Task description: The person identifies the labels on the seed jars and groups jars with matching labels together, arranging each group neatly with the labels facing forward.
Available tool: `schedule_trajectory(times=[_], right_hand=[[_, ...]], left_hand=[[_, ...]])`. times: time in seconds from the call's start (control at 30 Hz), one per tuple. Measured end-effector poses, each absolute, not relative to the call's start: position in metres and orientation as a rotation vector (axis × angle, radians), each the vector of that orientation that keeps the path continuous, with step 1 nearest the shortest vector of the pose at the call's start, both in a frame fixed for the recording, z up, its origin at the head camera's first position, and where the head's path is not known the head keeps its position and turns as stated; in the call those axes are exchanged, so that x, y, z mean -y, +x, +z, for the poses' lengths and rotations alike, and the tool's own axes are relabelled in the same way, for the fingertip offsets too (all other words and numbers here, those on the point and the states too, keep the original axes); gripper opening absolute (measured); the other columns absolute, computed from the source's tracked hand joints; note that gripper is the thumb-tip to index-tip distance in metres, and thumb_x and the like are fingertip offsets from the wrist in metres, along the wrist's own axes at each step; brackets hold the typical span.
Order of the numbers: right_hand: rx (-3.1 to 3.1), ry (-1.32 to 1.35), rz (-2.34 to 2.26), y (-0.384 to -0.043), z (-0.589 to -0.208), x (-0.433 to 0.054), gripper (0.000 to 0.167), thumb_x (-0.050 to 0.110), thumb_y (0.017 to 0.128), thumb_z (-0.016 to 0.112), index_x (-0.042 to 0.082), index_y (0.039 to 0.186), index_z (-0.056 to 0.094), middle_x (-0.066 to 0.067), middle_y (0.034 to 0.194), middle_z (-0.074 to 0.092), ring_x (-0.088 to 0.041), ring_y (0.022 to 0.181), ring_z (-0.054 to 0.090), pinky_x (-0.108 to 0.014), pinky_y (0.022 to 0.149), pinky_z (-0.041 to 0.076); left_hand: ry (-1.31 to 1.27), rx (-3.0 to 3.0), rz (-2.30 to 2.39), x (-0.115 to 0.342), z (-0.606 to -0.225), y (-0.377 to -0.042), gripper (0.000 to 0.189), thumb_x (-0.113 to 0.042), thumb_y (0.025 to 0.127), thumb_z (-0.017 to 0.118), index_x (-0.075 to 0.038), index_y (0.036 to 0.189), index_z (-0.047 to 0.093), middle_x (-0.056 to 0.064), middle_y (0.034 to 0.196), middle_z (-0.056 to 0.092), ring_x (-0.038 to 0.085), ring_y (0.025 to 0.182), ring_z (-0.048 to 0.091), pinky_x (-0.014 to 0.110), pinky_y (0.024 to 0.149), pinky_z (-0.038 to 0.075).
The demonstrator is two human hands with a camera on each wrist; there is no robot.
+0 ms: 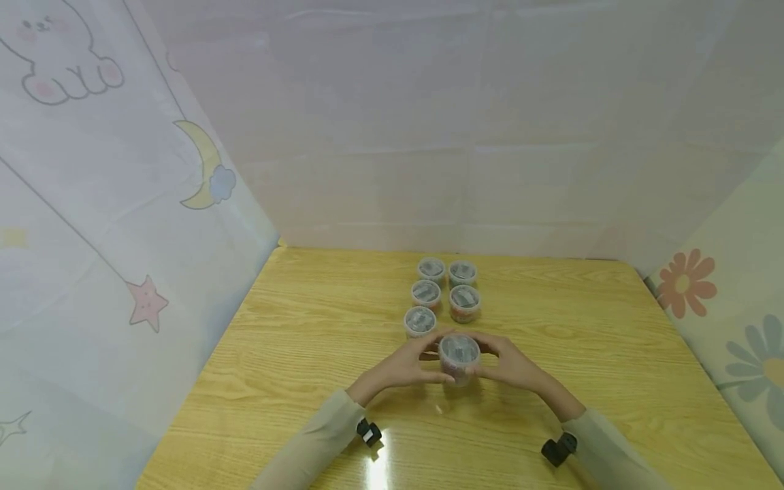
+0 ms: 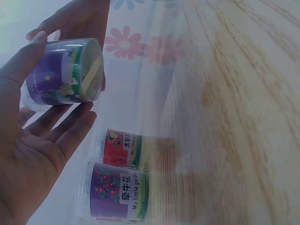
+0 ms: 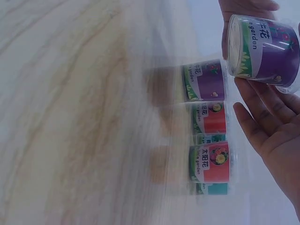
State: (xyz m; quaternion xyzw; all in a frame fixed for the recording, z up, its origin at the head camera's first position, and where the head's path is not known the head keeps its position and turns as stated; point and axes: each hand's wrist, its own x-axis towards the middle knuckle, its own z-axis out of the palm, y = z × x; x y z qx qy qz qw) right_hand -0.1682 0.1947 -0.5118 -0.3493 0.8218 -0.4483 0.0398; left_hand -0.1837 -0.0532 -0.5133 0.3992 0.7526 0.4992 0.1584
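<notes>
A clear-lidded plastic cup with a purple "My little garden" label (image 1: 459,350) is held up off the table between both hands. My left hand (image 1: 407,364) grips its left side, thumb on the near side and fingers on the far side. From the right, my right hand (image 1: 511,364) holds the same cup with fingers and thumb around it. The left wrist view shows the cup's flat base (image 2: 92,70) raised off the tabletop. Just behind the hands stands another purple-labelled cup (image 3: 205,82), upright on the table.
Several similar lidded cups stand in two columns beyond the hands, among them a red-labelled cup (image 1: 465,303) at the right and a green-labelled cup (image 3: 215,188). The wood-grain table (image 1: 294,340) ends at a pale cloth backdrop (image 1: 380,190), with printed cloth at both sides.
</notes>
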Motion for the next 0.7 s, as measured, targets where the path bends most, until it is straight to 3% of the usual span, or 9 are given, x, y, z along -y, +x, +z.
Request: schedule_trajectory(times=[0.2, 0.43, 0.7], right_hand=[[-2.505, -0.998, -1.412, -0.1728, -0.5066, -0.1922, 0.059, 0.014, 0.083, 0.070, 0.014, 0.137, 0.045, -0.005, 0.130, 0.055, -0.014, 0.114, 0.054, -0.036, 0.092, 0.049], [-2.450, -1.015, -1.502, -0.1758, -0.5019, -0.1885, 0.057, 0.008, 0.086, 0.065, 0.009, 0.139, 0.042, -0.011, 0.135, 0.050, -0.010, 0.115, 0.052, -0.030, 0.091, 0.049], [-2.367, -1.030, -1.586, -0.1770, -0.5065, -0.1870, 0.074, 0.007, 0.087, 0.064, 0.015, 0.148, 0.024, -0.014, 0.149, 0.029, -0.011, 0.120, 0.049, -0.034, 0.092, 0.049]], left_hand=[[1.132, -2.142, 1.476, 0.0528, -0.5131, -0.1836, 0.089, -0.023, 0.079, 0.074, -0.029, 0.148, 0.017, 0.000, 0.143, 0.037, 0.019, 0.118, 0.051, 0.036, 0.098, 0.046], [1.100, -2.142, 1.551, 0.0518, -0.5133, -0.1860, 0.087, -0.019, 0.079, 0.073, -0.028, 0.147, 0.020, 0.002, 0.139, 0.040, 0.019, 0.115, 0.054, 0.026, 0.094, 0.047], [1.015, -2.145, 1.624, 0.0516, -0.5126, -0.1893, 0.085, -0.020, 0.080, 0.073, -0.030, 0.147, 0.021, 0.007, 0.139, 0.041, 0.020, 0.114, 0.056, 0.029, 0.092, 0.049]])
